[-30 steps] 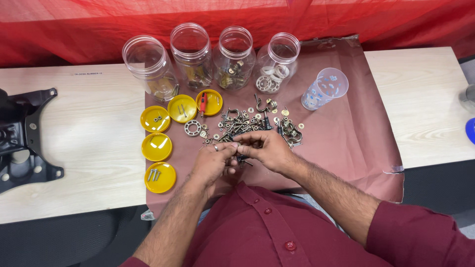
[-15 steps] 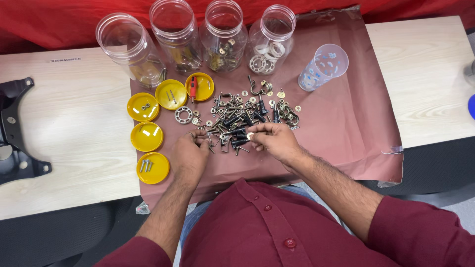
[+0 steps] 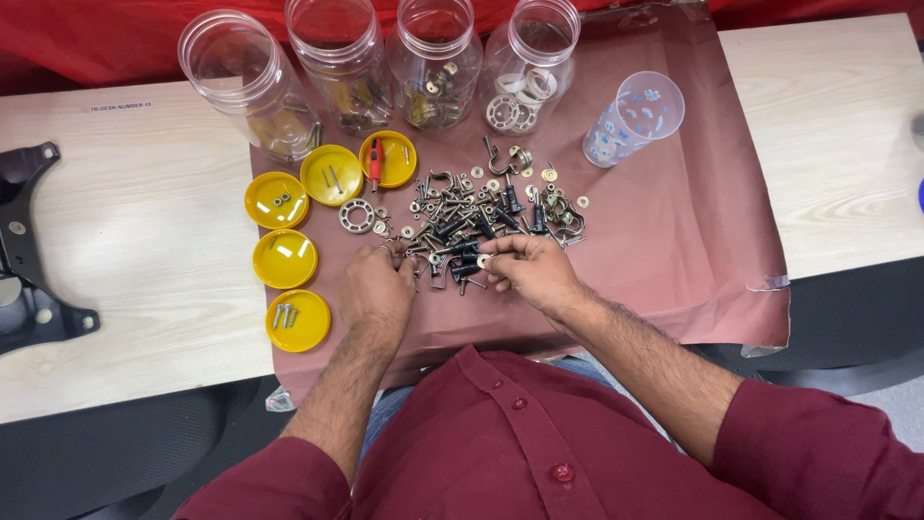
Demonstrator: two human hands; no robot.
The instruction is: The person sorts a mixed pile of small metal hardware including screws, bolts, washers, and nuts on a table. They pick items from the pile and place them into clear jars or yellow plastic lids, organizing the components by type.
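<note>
A pile of mixed small hardware point(image 3: 481, 207), screws, bolts, washers and hooks, lies on a maroon sheet point(image 3: 664, 231). My left hand point(image 3: 377, 289) rests at the pile's near left edge, fingers curled on a small piece I cannot make out. My right hand point(image 3: 529, 270) is at the pile's near edge and pinches a small round washer between thumb and forefinger. A metal bearing ring point(image 3: 356, 216) lies just left of the pile.
Several yellow jar lids point(image 3: 285, 258) sit to the left, some holding screws, one a small red tool point(image 3: 375, 159). Several clear plastic jars point(image 3: 433, 58) stand at the back. A patterned plastic cup point(image 3: 635, 117) lies at the right. A black metal bracket point(image 3: 29, 250) is at far left.
The view has shifted, so the pile sits higher and closer. My two hands have moved slightly apart at the pile's near edge; the right one now pinches a washer.
</note>
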